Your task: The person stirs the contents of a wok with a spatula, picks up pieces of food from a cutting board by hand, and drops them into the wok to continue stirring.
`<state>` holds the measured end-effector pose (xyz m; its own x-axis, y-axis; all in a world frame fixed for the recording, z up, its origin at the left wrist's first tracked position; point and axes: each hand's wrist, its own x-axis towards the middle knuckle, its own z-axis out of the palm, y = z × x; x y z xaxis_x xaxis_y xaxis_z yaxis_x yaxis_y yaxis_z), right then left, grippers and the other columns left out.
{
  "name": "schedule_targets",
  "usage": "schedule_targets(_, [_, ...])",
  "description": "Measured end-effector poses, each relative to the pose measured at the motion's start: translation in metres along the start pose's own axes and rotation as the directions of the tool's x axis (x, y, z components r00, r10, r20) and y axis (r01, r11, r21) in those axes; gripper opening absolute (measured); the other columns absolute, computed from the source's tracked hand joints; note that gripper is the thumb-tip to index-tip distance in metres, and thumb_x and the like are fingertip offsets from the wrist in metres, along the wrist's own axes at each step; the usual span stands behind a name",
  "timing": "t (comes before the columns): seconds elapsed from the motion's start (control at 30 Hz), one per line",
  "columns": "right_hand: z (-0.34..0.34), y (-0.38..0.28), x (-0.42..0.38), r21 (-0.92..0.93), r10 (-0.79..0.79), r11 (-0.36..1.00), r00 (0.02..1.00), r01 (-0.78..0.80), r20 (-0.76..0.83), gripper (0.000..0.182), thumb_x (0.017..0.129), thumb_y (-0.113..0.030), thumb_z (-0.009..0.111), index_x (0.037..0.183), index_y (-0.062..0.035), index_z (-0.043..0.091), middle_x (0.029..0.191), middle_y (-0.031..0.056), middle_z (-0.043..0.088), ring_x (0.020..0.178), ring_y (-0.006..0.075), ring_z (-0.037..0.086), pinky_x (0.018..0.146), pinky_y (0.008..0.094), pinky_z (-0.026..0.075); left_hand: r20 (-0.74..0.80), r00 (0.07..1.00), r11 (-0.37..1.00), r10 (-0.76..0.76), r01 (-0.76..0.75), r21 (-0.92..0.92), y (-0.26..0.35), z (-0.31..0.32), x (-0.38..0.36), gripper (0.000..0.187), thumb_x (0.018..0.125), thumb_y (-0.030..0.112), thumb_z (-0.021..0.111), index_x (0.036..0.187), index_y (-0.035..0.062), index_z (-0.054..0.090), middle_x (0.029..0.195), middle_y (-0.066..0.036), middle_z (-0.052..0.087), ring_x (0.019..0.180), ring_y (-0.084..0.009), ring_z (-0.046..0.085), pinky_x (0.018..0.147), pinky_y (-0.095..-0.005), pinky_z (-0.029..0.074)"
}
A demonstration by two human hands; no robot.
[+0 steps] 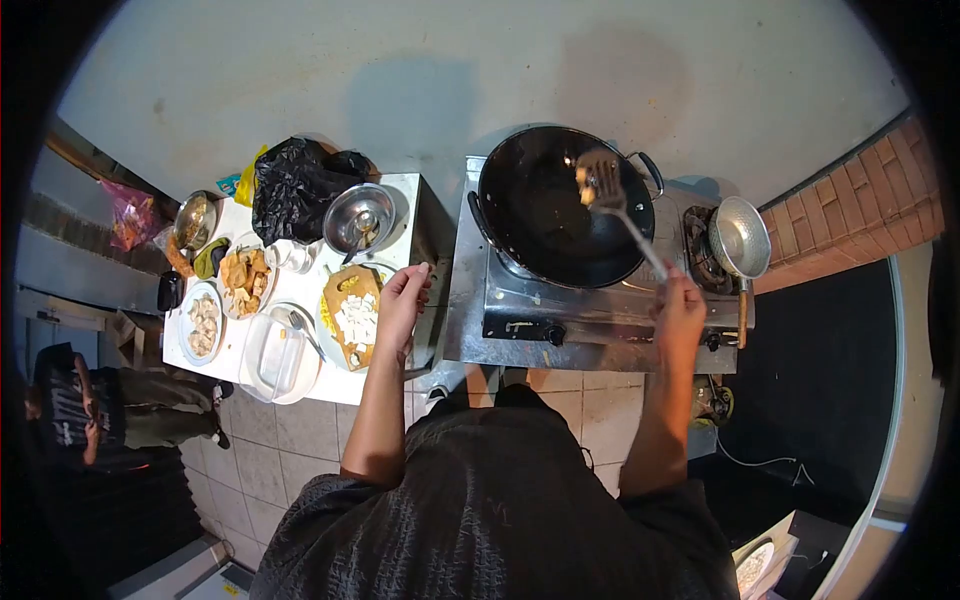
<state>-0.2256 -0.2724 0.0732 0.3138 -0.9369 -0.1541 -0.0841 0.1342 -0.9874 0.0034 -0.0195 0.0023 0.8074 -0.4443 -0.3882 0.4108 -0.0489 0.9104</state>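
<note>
The right hand (680, 305) grips 1 spatula (612, 198) over 1 wok (545, 215), clear of its rim. The left hand (403, 300) rests curled on 1 cutting board (352, 315) at the table edge, holding nothing.

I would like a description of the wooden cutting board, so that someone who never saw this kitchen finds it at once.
Start at the black wok on the steel stove; the white table stands just to its left. On the table edge nearest the stove, under the left hand, lies the cutting board. It is the only brown wooden piece there, carrying white cubes, while its neighbours are plates and metal bowls.
</note>
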Motion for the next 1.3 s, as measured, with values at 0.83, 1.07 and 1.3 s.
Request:
schedule_targets(0.83, [-0.008,0.009,0.021,0.007,0.006,1.000,0.997,-0.006,0.073,0.029,0.093,-0.025,0.050,0.107,-0.0014,0.059,0.061,-0.0064,0.041,0.049,0.0018,0.035,0.042,0.0186,0.028,-0.026,1.000,0.999,0.009,-0.011,-0.052,-0.002,0.023,0.002,0.024,0.086,0.028,0.059,0.094,0.0060,0.062,0.074,0.004,0.052,0.062,-0.0044,0.044,0.054,-0.0183,0.032])
schedule_targets(1.07, [0.028,-0.065,-0.024,0.080,-0.156,0.987,0.967,0.142,0.202,0.029,0.094,-0.022,0.047,0.111,-0.0001,0.057,0.061,-0.0073,0.037,0.050,0.0006,0.030,0.043,0.0177,0.024,-0.093,0.995,0.997,0.017,-0.024,-0.071,-0.005,-0.018,-0.008,0.022,0.088,0.024,0.055,0.100,0.0052,0.061,0.076,0.004,0.051,0.064,-0.0045,0.045,0.055,-0.0184,0.033])
schedule_targets(1.3, [0.115,-0.058,-0.095,0.113,-0.042,0.994,0.897,-0.009,0.439,0.031,0.094,-0.023,0.047,0.114,0.0005,0.055,0.064,-0.0051,0.039,0.052,0.0010,0.032,0.045,0.0171,0.027,-0.232,0.973,0.985,0.020,-0.058,-0.161,-0.015,-0.095,-0.036,0.022,0.086,0.026,0.059,0.092,0.0050,0.062,0.073,0.003,0.052,0.062,-0.0046,0.045,0.053,-0.0188,0.034])
